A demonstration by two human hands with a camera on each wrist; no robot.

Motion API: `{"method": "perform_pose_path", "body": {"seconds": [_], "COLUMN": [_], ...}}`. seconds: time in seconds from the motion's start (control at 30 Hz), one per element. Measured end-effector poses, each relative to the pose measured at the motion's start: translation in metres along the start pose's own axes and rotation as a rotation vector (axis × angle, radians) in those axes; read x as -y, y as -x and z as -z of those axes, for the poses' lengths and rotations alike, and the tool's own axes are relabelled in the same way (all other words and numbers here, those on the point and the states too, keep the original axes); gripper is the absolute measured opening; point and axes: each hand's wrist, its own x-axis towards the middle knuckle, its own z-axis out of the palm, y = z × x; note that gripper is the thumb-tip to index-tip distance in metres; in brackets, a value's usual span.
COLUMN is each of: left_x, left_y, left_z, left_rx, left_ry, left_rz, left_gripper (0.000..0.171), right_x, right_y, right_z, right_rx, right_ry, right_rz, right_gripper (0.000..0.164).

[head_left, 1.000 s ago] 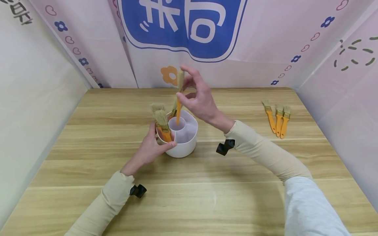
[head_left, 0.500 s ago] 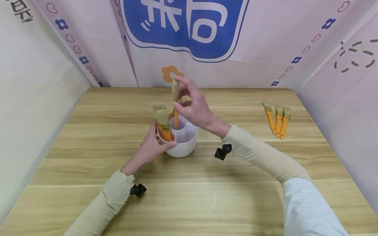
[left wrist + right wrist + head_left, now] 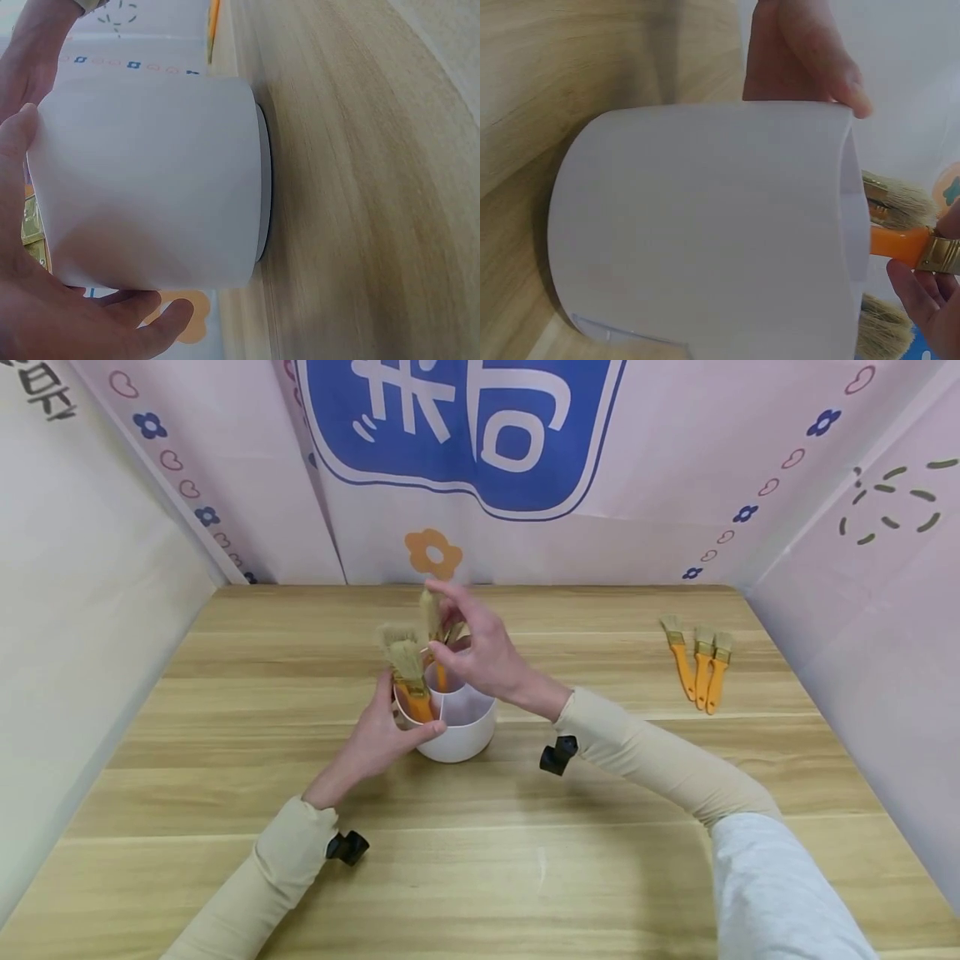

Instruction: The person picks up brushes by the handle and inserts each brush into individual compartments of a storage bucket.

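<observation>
A white divided brush holder [image 3: 461, 743] stands on the table, and my left hand [image 3: 375, 731] grips its left side with the thumb at the rim. My right hand [image 3: 487, 652] pinches a paintbrush [image 3: 896, 244] by its metal band area, bristles up. Its orange handle points down into the round middle compartment; the handle's lower end is hidden. Paintbrushes with pale bristles [image 3: 406, 658] stand in the left compartment, close to my left fingers. Bristles of another brush [image 3: 454, 632] show behind my right fingers. The front right compartment shows bare inner walls.
Three orange-handled paintbrushes [image 3: 702, 668] lie side by side on the wooden table [image 3: 600, 877] at the right. Printed fabric walls [image 3: 630, 468] enclose the table at the back and both sides.
My right hand has moved down and slightly left, lowering the paintbrush deeper into the middle compartment. My left hand keeps its grip on the holder.
</observation>
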Motion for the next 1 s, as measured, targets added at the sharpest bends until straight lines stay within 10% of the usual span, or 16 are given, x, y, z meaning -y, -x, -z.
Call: {"method": "perform_pose_path", "body": {"seconds": [1.0], "left_x": [0.000], "left_y": [0.002], "left_z": [-0.001], "left_rx": [0.007], "left_ry": [0.002], "left_rz": [-0.008], "left_gripper": [0.099], "right_x": [-0.009], "right_y": [0.017], "right_z": [-0.011], "right_rx": [0.194], "right_ry": [0.281], "right_rz": [0.075], "right_gripper": [0.057]}}
